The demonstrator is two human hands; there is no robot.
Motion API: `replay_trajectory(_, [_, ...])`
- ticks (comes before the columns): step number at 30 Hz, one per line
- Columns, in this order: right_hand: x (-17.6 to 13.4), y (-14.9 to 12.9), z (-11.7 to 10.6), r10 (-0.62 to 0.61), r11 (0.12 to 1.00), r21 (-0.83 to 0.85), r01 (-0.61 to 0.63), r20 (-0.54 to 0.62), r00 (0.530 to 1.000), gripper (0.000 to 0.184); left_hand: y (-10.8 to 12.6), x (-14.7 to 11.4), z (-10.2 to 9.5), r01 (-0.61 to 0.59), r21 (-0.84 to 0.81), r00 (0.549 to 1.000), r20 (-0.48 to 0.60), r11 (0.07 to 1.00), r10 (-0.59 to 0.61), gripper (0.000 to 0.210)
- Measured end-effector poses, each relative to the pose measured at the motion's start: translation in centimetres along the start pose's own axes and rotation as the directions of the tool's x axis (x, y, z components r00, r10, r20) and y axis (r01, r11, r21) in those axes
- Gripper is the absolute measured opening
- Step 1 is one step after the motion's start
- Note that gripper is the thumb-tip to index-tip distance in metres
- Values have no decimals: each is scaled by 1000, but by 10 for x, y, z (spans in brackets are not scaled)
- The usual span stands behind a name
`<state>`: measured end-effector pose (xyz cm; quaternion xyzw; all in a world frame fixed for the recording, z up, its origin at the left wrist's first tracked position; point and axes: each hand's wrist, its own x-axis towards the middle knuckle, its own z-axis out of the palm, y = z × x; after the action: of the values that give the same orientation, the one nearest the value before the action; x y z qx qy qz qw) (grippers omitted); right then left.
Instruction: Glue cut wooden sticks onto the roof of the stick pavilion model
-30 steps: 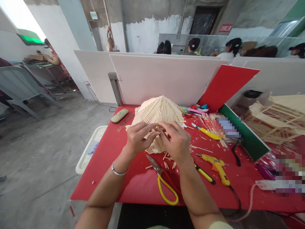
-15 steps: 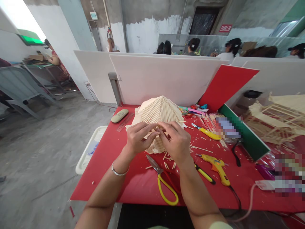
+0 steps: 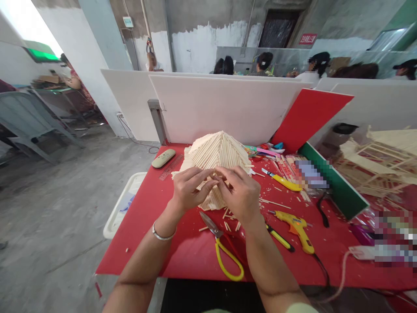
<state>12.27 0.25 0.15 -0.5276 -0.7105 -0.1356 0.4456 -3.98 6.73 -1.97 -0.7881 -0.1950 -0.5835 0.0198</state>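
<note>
A model built of pale wooden sticks (image 3: 208, 152), with a pointed, ridged roof, stands on the red tabletop. My left hand (image 3: 190, 184) and my right hand (image 3: 239, 189) meet at its front. On both hands the thumb and fingers are closed in a pinch, fingertips nearly touching one another. Whatever lies between them is too small and too covered to make out. Below the hands, scissors (image 3: 224, 250) with yellow handles lie on the table, blades pointing away from me. Short cut stick pieces (image 3: 227, 226) are scattered nearby.
Right of my right arm lie a yellow glue gun (image 3: 295, 226), a cutter (image 3: 280, 238) and a yellow knife (image 3: 283, 180). An eyeglass case (image 3: 163, 158) sits at the left. White boards (image 3: 228, 104) stand behind. Another stick structure (image 3: 374, 165) is far right. People sit beyond the boards.
</note>
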Motion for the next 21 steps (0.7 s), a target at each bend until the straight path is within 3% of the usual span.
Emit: replay_trajectory(21, [-1,1,1,-6,1000,3,6,0,1000,24,0,-1,0,10,-7,1000,7,1000,-10,22])
